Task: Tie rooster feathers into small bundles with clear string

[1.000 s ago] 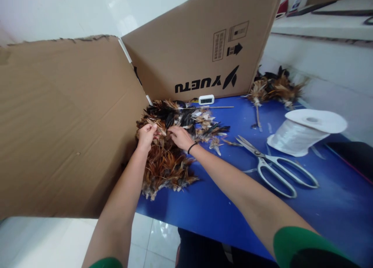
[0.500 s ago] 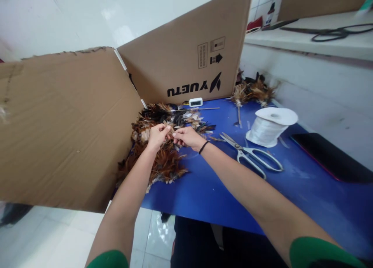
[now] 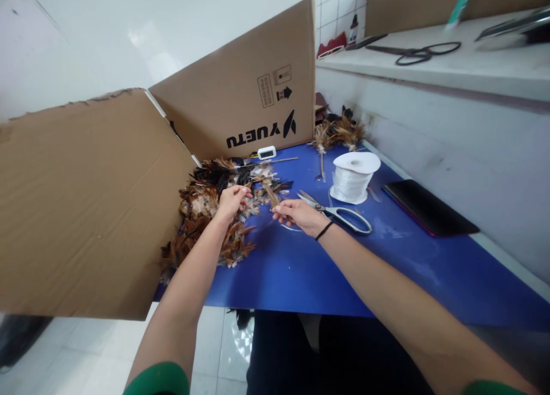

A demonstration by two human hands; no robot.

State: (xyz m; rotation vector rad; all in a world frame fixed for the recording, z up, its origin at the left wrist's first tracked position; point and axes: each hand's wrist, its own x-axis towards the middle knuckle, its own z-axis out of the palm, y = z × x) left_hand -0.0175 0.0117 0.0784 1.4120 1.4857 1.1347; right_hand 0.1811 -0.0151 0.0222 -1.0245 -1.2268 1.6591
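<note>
My right hand is closed in a pinch around the lower end of some brown feathers, whose tips point up and away. To its left, my left hand has thumb and fingers pressed together over the pile; whatever may be between them is too small to make out. The feather pile, in rust, cream and black tufts, lies beside and below my left hand. Close by my right hand are the large scissors with pale handles, lying on the blue tabletop and partly covered by the hand.
Cardboard panels wall off the left and back. A small white digital display and a thin stick lie behind the pile. To the right are a ribbon spool, a black phone-like slab and more feathers. Dark scissors rest on a shelf.
My hands have parted. The right has moved right and toward the scissors with brown feathers in its pinch, while the left stays over the pile. The view has turned right.
</note>
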